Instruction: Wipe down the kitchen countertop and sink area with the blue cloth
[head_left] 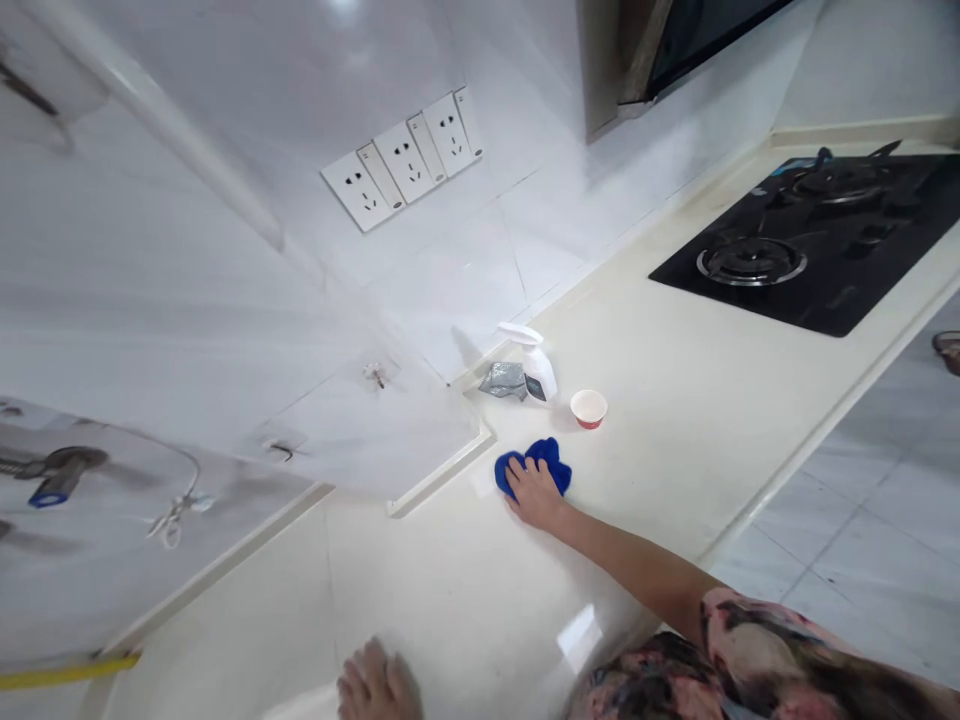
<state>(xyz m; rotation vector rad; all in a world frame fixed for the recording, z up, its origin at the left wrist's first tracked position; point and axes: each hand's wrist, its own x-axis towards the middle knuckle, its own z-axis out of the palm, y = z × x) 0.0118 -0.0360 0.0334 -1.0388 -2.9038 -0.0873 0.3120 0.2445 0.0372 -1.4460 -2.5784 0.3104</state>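
A blue cloth (555, 463) lies bunched on the pale countertop (450, 580), close to the wall corner. My right hand (535, 495) rests on top of it, fingers spread and pressing it to the surface. At the bottom edge of the view is my left hand (375, 685), slightly blurred, its fingers apart and nothing in it. Just beyond the cloth stands a small white and red paper cup (589, 409). Left of the cup, a white spray bottle (538, 372) is upright beside a crumpled silver packet (503, 380).
At the right a black gas stove (840, 240) is set into the counter. Wall sockets (406, 160) are above, and a dark cabinet or hood (637, 50) hangs at the top. A wall tap (64, 475) and yellow strip (67, 673) are at the left.
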